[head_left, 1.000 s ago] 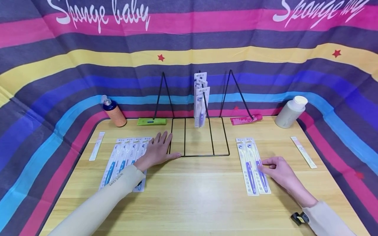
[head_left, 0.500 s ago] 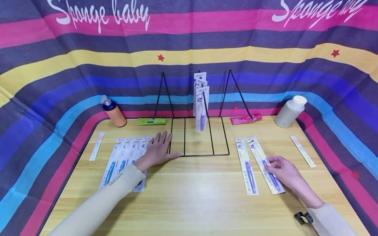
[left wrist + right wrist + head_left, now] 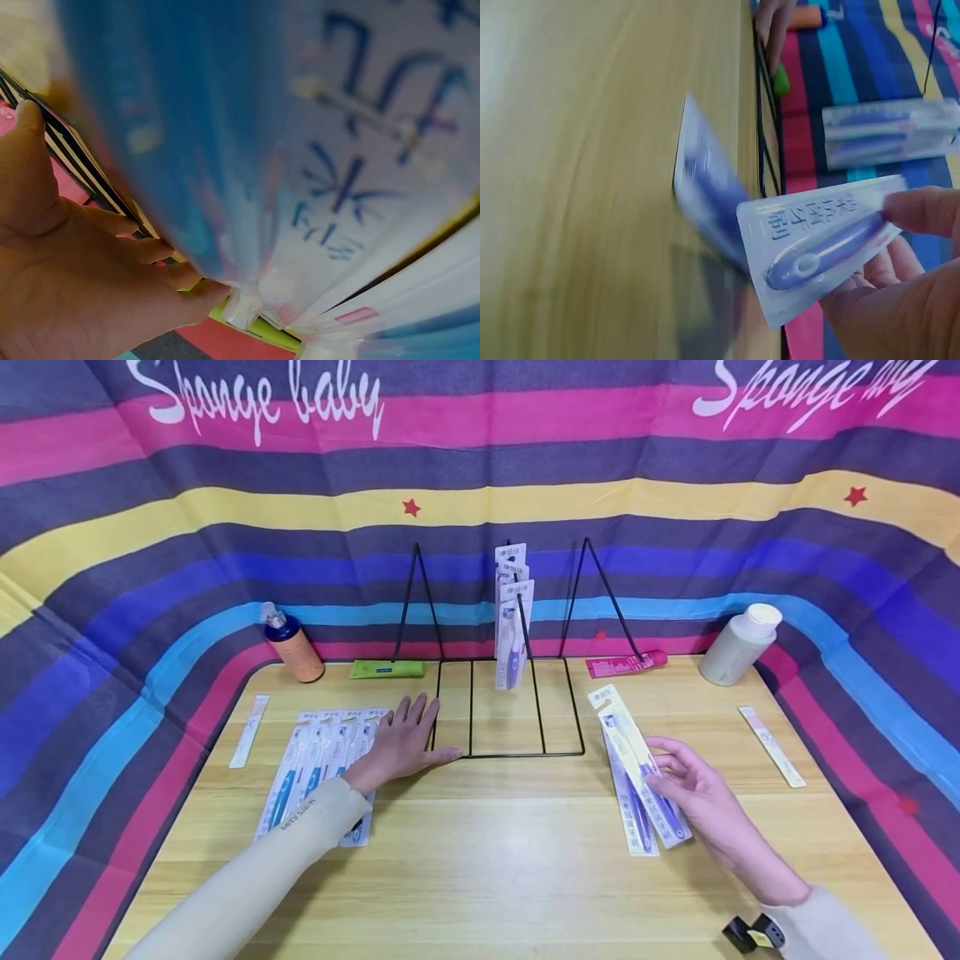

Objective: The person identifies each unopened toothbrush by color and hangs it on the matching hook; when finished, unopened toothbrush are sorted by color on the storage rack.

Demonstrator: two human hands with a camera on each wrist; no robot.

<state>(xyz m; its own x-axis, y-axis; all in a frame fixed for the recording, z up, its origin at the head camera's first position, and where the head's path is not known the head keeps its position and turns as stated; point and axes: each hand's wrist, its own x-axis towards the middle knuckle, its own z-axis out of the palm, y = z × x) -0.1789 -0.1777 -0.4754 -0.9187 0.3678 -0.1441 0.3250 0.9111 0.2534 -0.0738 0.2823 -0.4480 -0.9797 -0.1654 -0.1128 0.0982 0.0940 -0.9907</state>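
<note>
My right hand [image 3: 697,789] pinches a packaged purple toothbrush [image 3: 622,735] between thumb and fingers, raised at a slant. In the head view it overlaps a second packaged purple toothbrush [image 3: 622,781], which lies on the table. The right wrist view shows the thumb on the held pack [image 3: 817,251]. With fingers spread, my left hand [image 3: 397,745] rests by the left side of a black wire rack [image 3: 525,755]. Under the left forearm lie several packaged blue toothbrushes [image 3: 288,777], partly hidden by the sleeve. More purple toothbrush packs [image 3: 513,643] hang on the rack's middle hook.
A green tube [image 3: 387,669] and a pink tube [image 3: 626,665] lie at the back beside the rack. An orange pump bottle [image 3: 300,656] stands back left, a grey white-capped bottle [image 3: 738,647] back right. Slim white packets lie at left [image 3: 249,732] and right [image 3: 771,747].
The right hand slid one purple toothbrush pack rightward along the table, then lifted and tilted it, bringing it back left over the other one. The left hand has stayed put.
</note>
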